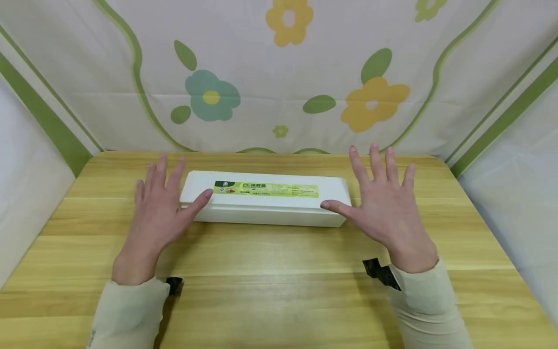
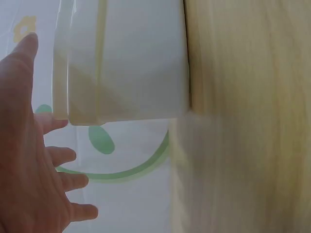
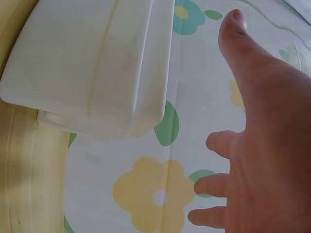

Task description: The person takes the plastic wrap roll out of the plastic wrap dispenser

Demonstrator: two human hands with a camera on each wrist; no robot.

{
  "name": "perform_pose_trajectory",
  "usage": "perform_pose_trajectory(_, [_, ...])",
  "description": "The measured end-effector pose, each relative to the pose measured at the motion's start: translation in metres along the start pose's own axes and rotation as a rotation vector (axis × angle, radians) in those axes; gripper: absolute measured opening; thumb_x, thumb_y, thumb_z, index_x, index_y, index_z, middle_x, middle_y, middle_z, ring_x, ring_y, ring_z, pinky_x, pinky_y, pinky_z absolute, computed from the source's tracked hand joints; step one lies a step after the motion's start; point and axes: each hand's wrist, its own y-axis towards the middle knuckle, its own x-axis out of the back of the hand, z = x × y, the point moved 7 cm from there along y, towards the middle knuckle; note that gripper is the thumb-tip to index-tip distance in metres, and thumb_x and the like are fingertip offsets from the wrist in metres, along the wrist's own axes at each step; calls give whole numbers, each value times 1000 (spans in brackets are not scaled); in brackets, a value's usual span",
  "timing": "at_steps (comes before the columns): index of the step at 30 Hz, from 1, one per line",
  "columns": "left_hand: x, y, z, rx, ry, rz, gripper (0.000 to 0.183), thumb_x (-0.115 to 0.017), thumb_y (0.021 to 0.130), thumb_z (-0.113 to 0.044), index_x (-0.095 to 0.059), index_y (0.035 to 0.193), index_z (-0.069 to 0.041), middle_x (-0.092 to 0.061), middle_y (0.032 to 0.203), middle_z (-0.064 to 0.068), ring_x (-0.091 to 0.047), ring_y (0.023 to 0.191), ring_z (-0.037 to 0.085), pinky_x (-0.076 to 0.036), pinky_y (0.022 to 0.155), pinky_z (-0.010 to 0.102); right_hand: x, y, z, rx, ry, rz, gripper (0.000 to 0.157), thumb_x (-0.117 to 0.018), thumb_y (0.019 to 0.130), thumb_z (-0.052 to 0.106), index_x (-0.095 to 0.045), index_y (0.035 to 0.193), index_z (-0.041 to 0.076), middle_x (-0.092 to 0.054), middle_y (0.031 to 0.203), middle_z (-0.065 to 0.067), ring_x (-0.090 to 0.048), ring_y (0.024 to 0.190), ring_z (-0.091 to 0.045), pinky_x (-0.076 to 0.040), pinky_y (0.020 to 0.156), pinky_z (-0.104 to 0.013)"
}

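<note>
Soft glare on the tabletop [image 1: 266, 266], both wrist views dimmer, hazier.

Beige fabric-sleeved left arm [image 1: 126, 315] and matching beige right arm [image 1: 429, 305] come in from the near side, wrists bare past the cuffs. Bare left hand [image 1: 154, 218] and bare right hand [image 1: 388, 211] are both backs-up, fingers pretty straight toward the far side, thumbs kinda stuck out inward, right hand's fingers fanned wider.

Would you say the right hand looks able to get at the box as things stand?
Probably yes: the right hand is empty and close to one end of the box, and nothing visible stands between them.
</note>
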Motion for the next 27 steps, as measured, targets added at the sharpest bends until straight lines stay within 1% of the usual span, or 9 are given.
perform_pose_trajectory(5, [-5, 3, 2, -17, -90, 30, 99, -56, 104, -66, -9, 175, -14, 4, 181, 20, -3, 165, 54, -13, 124, 80, -1, -1, 1, -6, 62, 22, 122, -56, 83, 95, -11, 175, 30, -24, 175, -27, -21, 160, -53, -13, 123, -79])
perform_pose_trajectory(9, [-13, 5, 11, 25, -184, 99, 101, -59, 104, -64, -2, 175, -21, 5, 182, 17, -3, 165, 54, -18, 120, 84, -3, 0, 5, 2, 86, 30, 120, -55, 82, 97, -15, 175, 31, -31, 170, -25, -30, 155, -52, -18, 124, -76])
perform_pose_trajectory(11, [-17, 7, 14, 38, -244, 131, 104, -63, 103, -62, 1, 175, -22, 0, 182, 15, -5, 165, 52, -19, 122, 81, -4, 1, 7, 9, 84, 34, 119, -55, 82, 97, -16, 174, 31, -30, 170, -24, -29, 156, -51, -20, 124, -75])
perform_pose_trajectory(14, [-21, 8, 20, 52, -338, 171, 113, -73, 98, -57, 3, 175, -23, -12, 181, 16, -17, 164, 49, -25, 124, 76, -7, 3, 11, 26, 83, 39, 119, -56, 83, 95, -18, 174, 30, -31, 169, -25, -30, 156, -49, -24, 124, -73])
perform_pose_trajectory(17, [-24, 7, 24, 57, -432, 197, 122, -83, 93, -50, 4, 174, -25, -23, 179, 14, -30, 160, 44, -34, 122, 66, -11, 5, 15, 38, 91, 44, 119, -59, 83, 94, -20, 174, 29, -33, 167, -25, -34, 155, -48, -29, 123, -72])
perform_pose_trajectory(20, [-26, 7, 29, 60, -539, 216, 125, -89, 90, -38, 2, 174, -29, -23, 178, 8, -35, 157, 37, -44, 116, 42, -14, 7, 17, 46, 93, 58, 119, -60, 83, 93, -19, 174, 28, -32, 168, -25, -36, 154, -48, -35, 120, -71])
perform_pose_trajectory(22, [-26, 7, 32, 64, -604, 230, 124, -91, 90, -31, 1, 174, -33, -18, 180, 3, -34, 157, 34, -43, 110, 23, -17, 8, 18, 49, 94, 69, 119, -61, 83, 92, -19, 174, 27, -31, 169, -25, -37, 153, -49, -39, 117, -72])
perform_pose_trajectory(24, [-27, 8, 37, 69, -658, 246, 124, -91, 89, -25, -1, 174, -34, -14, 182, 0, -33, 157, 32, -41, 101, 9, -20, 9, 18, 55, 102, 80, 119, -62, 83, 92, -20, 174, 27, -30, 170, -24, -37, 152, -49, -41, 114, -72])
perform_pose_trajectory(27, [-28, 8, 43, 94, -695, 283, 123, -92, 89, -23, -3, 174, -33, -21, 180, 6, -42, 151, 30, -44, 98, 10, -24, 11, 19, 63, 118, 92, 119, -63, 83, 91, -21, 173, 27, -29, 170, -24, -38, 152, -50, -42, 113, -73])
